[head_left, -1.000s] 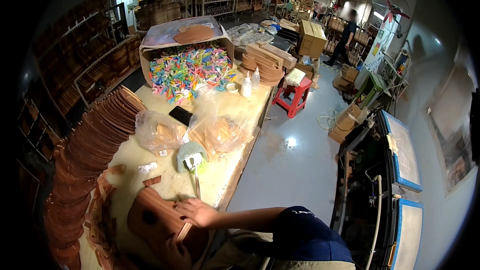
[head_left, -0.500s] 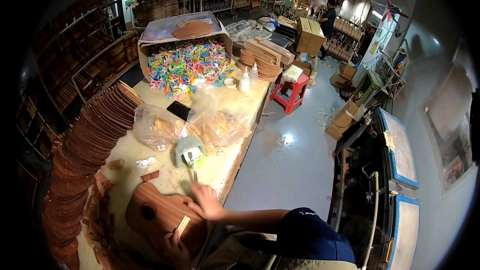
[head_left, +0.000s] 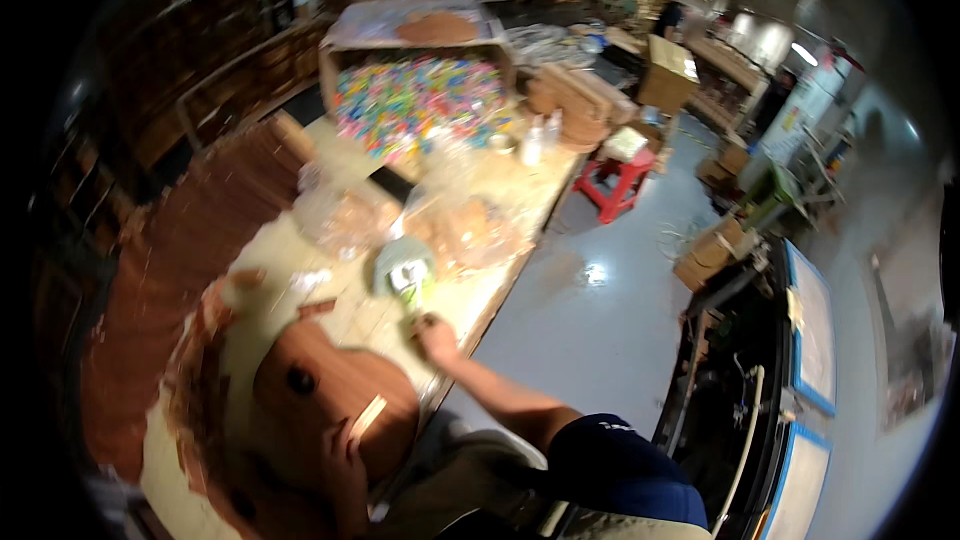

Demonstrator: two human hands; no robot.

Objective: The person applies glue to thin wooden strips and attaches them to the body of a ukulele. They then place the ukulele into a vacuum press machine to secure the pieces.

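Observation:
A small brown guitar body (head_left: 335, 375) with a round soundhole lies flat on the table in front of me. My left hand (head_left: 344, 460) is over its lower part, closed on a short pale wooden strip (head_left: 369, 417). My right hand (head_left: 437, 340) is at the table's right side, with fingers curled round the lower end of a brush handle (head_left: 415, 305). The brush stands tilted in a small pot with a grey-green wrap (head_left: 386, 268) and white contents. Motion blur softens both the hand and the pot.
A tall stack of curved brown wooden pieces (head_left: 190, 250) fills the left. Clear plastic bags (head_left: 345, 215), a black phone (head_left: 391, 183), white bottles (head_left: 531, 144) and a box of colourful clothespins (head_left: 420, 100) stand farther back. A red stool (head_left: 613, 185) is right of the table.
My right hand has moved from above the guitar body to the brush handle at the pot, and its fingers have closed. The view has shifted; my left hand keeps the strip.

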